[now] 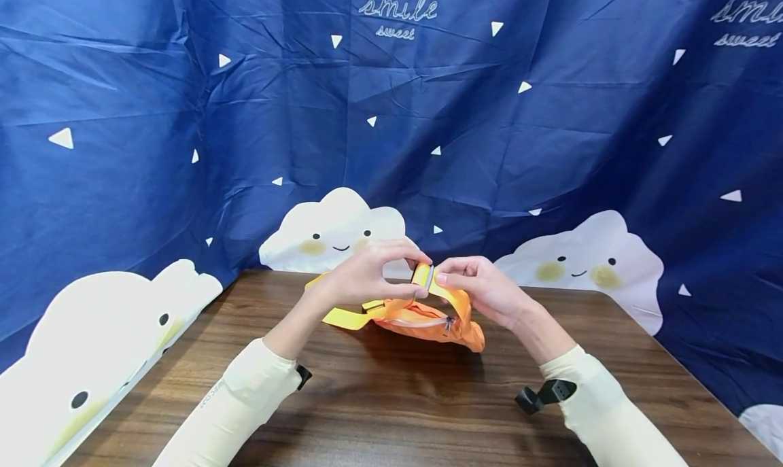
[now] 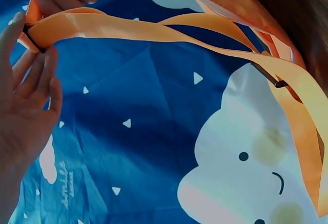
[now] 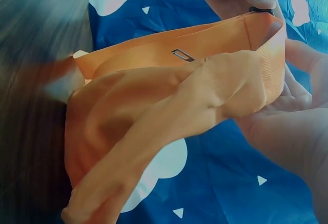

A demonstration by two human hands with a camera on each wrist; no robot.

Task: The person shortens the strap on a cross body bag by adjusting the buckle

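Note:
An orange waist bag (image 1: pixel 422 327) with a zipper sits on the wooden table, its yellow-orange strap (image 2: pixel 123 26) lifted above it. Between thumb and fingertips, my left hand (image 1: pixel 373 273) pinches the strap's dark-edged slider buckle (image 1: pixel 429 275). My right hand (image 1: pixel 483 290) holds the strap just beside the buckle, thumb on top. In the right wrist view the strap loops past the right hand's fingers (image 3: pixel 292 93) over the sagging bag (image 3: pixel 118 116). A loose strap end (image 1: pixel 345 319) lies left of the bag.
Underneath is a brown wooden table (image 1: pixel 379 412). A blue curtain (image 1: pixel 428 113) with white clouds and triangles hangs behind and along the sides. Each forearm wears a pale sleeve and a black wrist strap (image 1: pixel 544 393).

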